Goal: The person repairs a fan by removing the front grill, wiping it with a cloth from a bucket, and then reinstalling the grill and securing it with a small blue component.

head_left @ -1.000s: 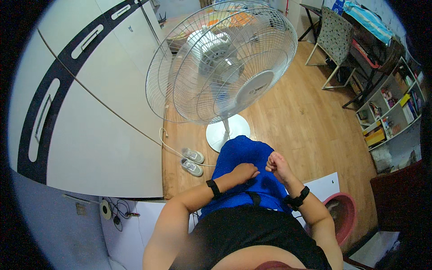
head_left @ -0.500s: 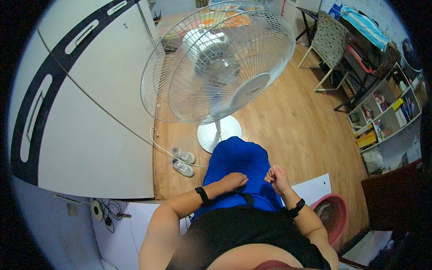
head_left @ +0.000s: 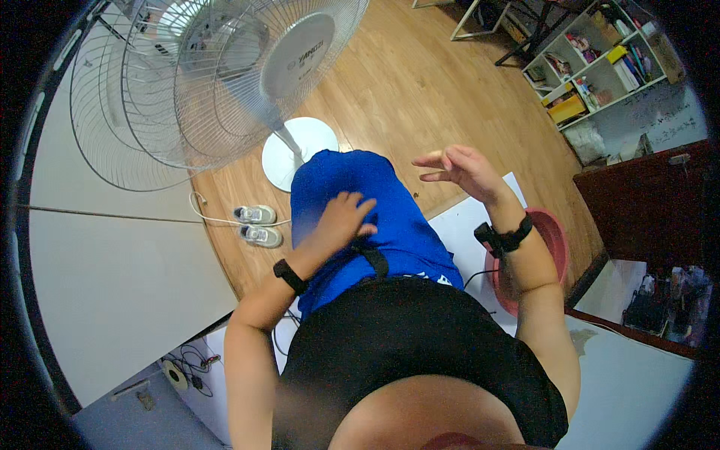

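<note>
Blue cloth (head_left: pixel 420 232) covers my lap below a black top, with a short black strap (head_left: pixel 375 262) lying across it. My left hand (head_left: pixel 343 223) is over this cloth, its fingers spread and slightly blurred; nothing shows in them. Whether it touches the cloth I cannot tell. To the right, my right hand (head_left: pixel 466 172) is raised in the air, with several fingers stretched out toward the left and no object in them. Both wrists wear black bands; the right one (head_left: pixel 504 238) carries a small dark block.
A standing fan (head_left: pixel 281 135) is in front of my knees. White shoes (head_left: pixel 259 225) and a cable are on the wood floor to the left, beside a white cabinet (head_left: pixel 120 292). A pink basin (head_left: pixel 551 244) stands at my right, a low shelf (head_left: pixel 592 71) farther off.
The view has swung right and downward. My right hand has lifted away from my lap and its curled fingers have opened out. My left hand's fingers have spread over the blue cloth.
</note>
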A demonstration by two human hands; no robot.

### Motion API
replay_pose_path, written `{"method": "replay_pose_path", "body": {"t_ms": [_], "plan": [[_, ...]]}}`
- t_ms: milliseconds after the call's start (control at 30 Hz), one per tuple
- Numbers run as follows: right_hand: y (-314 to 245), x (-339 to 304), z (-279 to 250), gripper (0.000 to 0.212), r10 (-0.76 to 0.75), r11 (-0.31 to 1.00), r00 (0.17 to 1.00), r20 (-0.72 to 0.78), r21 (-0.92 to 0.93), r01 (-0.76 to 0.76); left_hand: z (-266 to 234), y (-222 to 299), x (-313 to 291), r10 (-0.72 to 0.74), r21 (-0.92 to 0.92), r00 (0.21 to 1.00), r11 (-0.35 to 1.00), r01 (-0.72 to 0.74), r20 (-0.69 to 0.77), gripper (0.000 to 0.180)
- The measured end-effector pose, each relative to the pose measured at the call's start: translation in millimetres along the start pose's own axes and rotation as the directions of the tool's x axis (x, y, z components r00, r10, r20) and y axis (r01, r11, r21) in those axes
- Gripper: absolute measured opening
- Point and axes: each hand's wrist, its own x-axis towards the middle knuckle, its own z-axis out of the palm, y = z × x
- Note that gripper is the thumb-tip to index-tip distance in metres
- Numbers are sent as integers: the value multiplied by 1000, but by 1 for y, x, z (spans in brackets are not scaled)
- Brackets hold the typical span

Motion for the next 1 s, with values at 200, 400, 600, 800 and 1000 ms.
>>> {"method": "replay_pose_path", "body": {"t_ms": [200,400,600,800,1000], "plan": [[0,40,22,32,104,987,981,161,-137,-82,-80,9,46,-184,-381,934,923,57,-307,33],[-7,72,53,31,162,954,975,151,-275,-116,-106,14,68,-231,-504,929,862,58,-288,22],[-19,79,74,30,187,923,945,269,-378,-75,-115,0,57,-348,-662,927,729,176,-137,26],[-33,90,99,33,217,870,968,128,-476,-132,-137,6,41,-467,-712,864,671,208,-187,29],[-43,102,121,35,265,879,947,182,-449,-160,-163,5,22,-276,-367,834,925,96,-477,22]]}}
